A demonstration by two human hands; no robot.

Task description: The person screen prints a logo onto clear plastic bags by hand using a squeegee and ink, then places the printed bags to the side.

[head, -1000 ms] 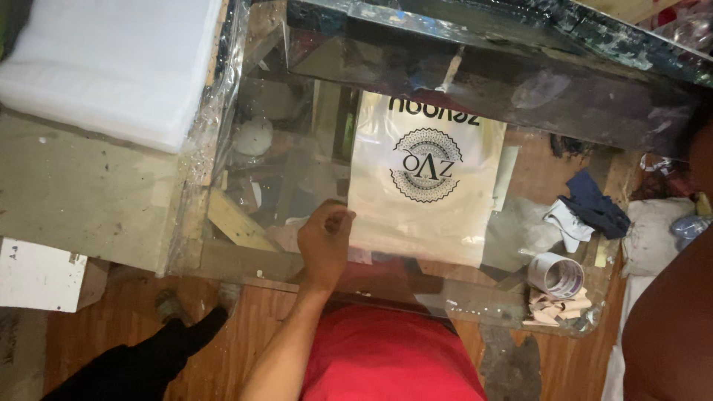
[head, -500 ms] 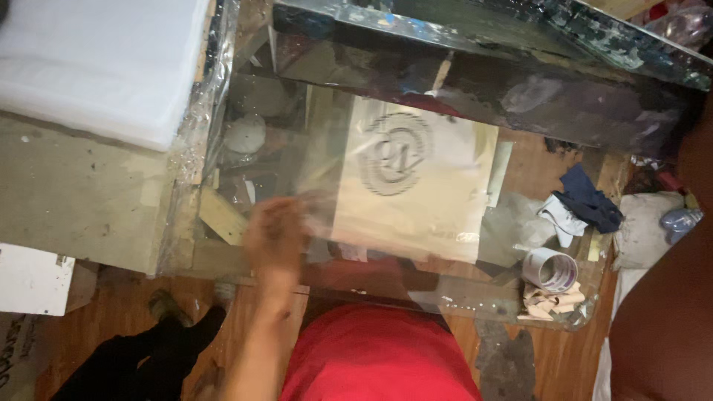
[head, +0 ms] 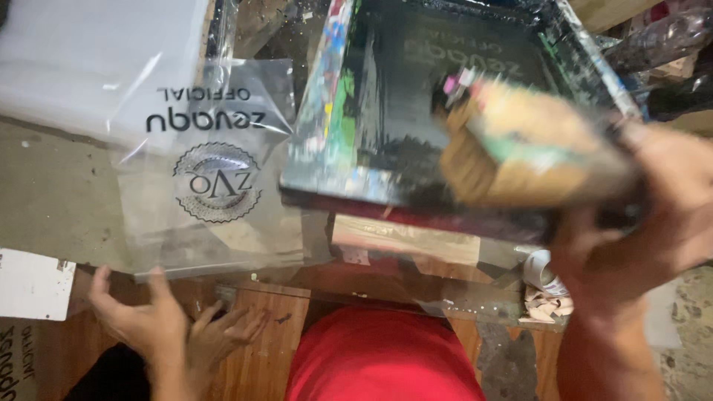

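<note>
A clear plastic bag with a dark round emblem and lettering printed on it lies flat on the grey table at the left. My left hand is just below the bag's lower edge, its fingers spread and its fingertips at that edge. A paint-splattered printing screen frame with dark mesh fills the top middle. My right hand grips a wooden-handled squeegee over the frame's right half. That hand and the squeegee are blurred.
A stack of white sheets sits at the top left. A white card lies at the left edge. A tape roll and wood scraps rest under the frame's near right corner. My red shirt fills the bottom middle.
The printed bag has shifted from the middle of the table to the left. My left hand has dropped back to its lower edge. The screen frame, my right hand and the squeegee now fill the right.
</note>
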